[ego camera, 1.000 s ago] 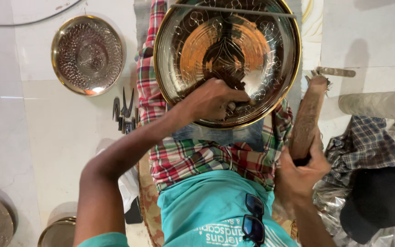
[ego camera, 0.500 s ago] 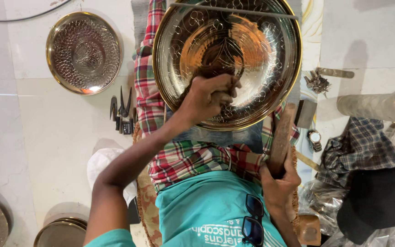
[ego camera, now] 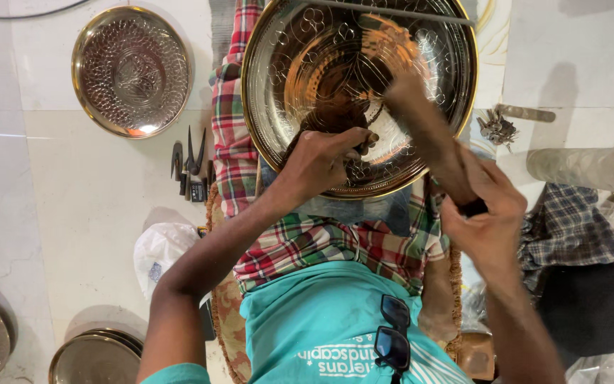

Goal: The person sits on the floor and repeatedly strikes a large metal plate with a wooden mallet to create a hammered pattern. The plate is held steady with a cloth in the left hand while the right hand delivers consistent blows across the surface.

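Left hand (ego camera: 328,160) pinched on punch (ego camera: 364,142) against tray (ego camera: 286,64); right hand (ego camera: 488,220) clamped on mallet (ego camera: 421,121) (blurred). Best struck squarely, punch kept upright.

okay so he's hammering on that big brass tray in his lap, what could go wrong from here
1. The left hand pinches a small tool on the tray, right where the mallet in the right hand comes down. A stray blow could hit the fingers.
2. The tray rests only on the lap, tilted, so a blow might shift it and spoil the pattern.
3. The sunglasses hang loose at the shirt collar and could slip off.
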